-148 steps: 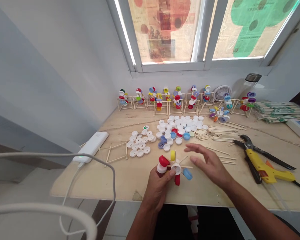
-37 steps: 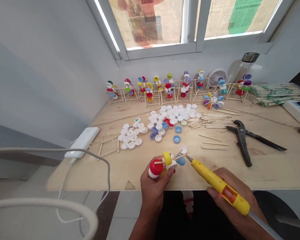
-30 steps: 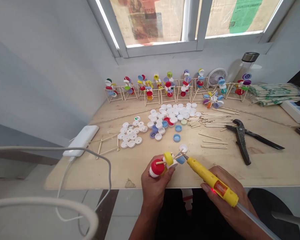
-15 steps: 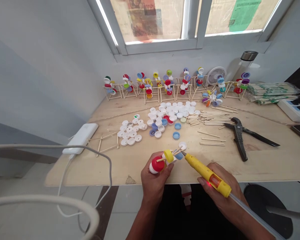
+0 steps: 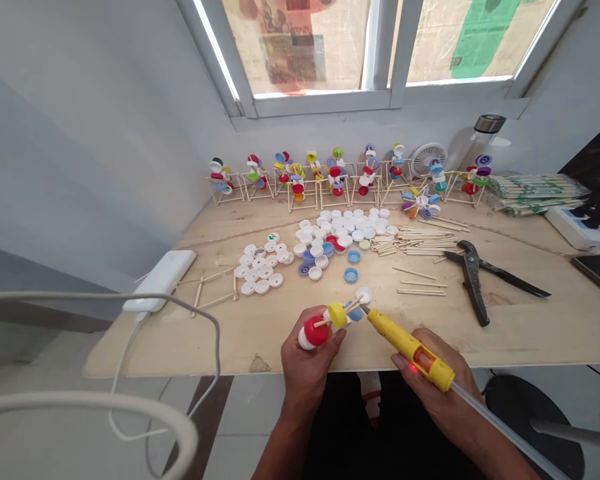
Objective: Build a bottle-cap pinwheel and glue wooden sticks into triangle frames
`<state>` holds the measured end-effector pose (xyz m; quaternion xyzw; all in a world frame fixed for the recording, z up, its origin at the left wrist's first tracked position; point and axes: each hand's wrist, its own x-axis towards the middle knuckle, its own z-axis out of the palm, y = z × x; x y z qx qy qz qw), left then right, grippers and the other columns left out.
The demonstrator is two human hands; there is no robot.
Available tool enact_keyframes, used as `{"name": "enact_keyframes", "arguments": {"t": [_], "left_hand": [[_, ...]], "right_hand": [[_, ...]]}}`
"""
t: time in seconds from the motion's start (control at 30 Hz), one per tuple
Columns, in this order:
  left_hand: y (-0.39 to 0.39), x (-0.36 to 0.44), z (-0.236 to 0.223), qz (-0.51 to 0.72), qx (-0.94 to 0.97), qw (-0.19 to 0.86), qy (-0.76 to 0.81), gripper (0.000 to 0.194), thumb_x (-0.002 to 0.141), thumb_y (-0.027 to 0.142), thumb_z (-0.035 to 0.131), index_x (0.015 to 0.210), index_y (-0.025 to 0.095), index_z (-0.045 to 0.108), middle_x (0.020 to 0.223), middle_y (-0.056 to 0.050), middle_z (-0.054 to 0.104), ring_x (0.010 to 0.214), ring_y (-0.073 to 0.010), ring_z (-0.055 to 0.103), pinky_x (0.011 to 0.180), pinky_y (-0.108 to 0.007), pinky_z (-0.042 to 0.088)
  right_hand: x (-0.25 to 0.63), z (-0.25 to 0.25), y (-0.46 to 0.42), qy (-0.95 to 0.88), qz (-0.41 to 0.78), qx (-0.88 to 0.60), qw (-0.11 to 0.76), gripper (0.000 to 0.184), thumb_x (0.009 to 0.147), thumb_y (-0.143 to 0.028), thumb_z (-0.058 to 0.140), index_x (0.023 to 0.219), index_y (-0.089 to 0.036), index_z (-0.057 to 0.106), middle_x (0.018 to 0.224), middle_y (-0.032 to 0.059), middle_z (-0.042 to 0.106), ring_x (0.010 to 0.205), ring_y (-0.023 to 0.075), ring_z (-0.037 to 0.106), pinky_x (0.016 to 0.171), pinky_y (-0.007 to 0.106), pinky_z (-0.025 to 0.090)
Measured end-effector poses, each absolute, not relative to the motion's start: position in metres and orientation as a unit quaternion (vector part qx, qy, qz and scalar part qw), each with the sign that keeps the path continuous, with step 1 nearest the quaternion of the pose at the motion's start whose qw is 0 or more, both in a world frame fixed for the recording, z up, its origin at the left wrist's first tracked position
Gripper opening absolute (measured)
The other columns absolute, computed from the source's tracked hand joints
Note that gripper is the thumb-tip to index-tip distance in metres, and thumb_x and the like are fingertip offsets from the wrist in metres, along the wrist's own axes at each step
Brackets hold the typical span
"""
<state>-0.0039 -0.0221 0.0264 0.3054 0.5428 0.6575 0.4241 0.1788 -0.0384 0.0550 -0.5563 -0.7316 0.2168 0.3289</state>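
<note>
left hand (image 5: 305, 373) grips a bottle-cap pinwheel (image 5: 330, 323), right hand (image 5: 430, 380) holds a yellow glue gun (image 5: 405, 347) beside it

at far left, a white cable (image 5: 90, 403) loops through the foreground and runs up to a white power bank (image 5: 160, 280) lying on the plywood table (image 5: 145, 347). just right of that lies a flat frame of wooden sticks (image 5: 215, 287), then a cluster of white bottle caps (image 5: 260, 270) and a larger heap of mostly white caps (image 5: 340, 223) with some blue and red ones. a row of stick-and-cap models (image 5: 330, 177) stands along the wall behind them.

at the table's front edge, the left hand is curled closed, fingers and thumb pinching the pinwheel at its hub. a red cap (image 5: 314, 332) sits nearest the palm, a yellow cap (image 5: 337, 315) beside it. the right hand wraps the gun's barrel, its metal tip just beside a blue cap (image 5: 355, 315) and a white cap (image 5: 363, 295) on the pinwheel; whether it touches them is hard to tell.

further right lie loose wooden sticks (image 5: 420, 243) and black pliers (image 5: 473, 287). past them sit a bagged bundle of sticks (image 5: 535, 193), a white power strip (image 5: 575, 230) and a phone (image 5: 597, 273).
</note>
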Motion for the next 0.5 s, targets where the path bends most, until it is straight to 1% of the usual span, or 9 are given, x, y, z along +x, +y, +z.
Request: {"name": "enact_keyframes", "arguments": {"t": [0.33,0.5], "left_hand": [[-0.0219,-0.0036,0.0276,0.661,0.311,0.422,0.537,0.035,0.055,0.022,0.083,0.086,0.018,0.069,0.090,-0.003,0.070,0.082,-0.0186,0.063,0.079,-0.028,0.050],[-0.0219,-0.0061,0.0247,0.647,0.336,0.422,0.539,0.035,0.058,0.023,0.082,0.091,0.020,0.069,0.094,-0.003,0.070,0.085,-0.0186,0.064,0.081,-0.028,0.050]], "right_hand": [[0.1787,0.0532,-0.0380,-0.719,0.234,-0.566,0.328,0.031,0.087,-0.043,0.050,0.066,-0.023,0.041,0.060,-0.0032,0.045,0.055,0.0123,0.047,0.048,0.023,0.037],[0.1770,0.0553,-0.0382,-0.724,0.231,-0.561,0.329,0.031,0.088,-0.043,0.049,0.066,-0.023,0.041,0.061,-0.0026,0.046,0.056,0.0127,0.047,0.049,0.023,0.037]]}}
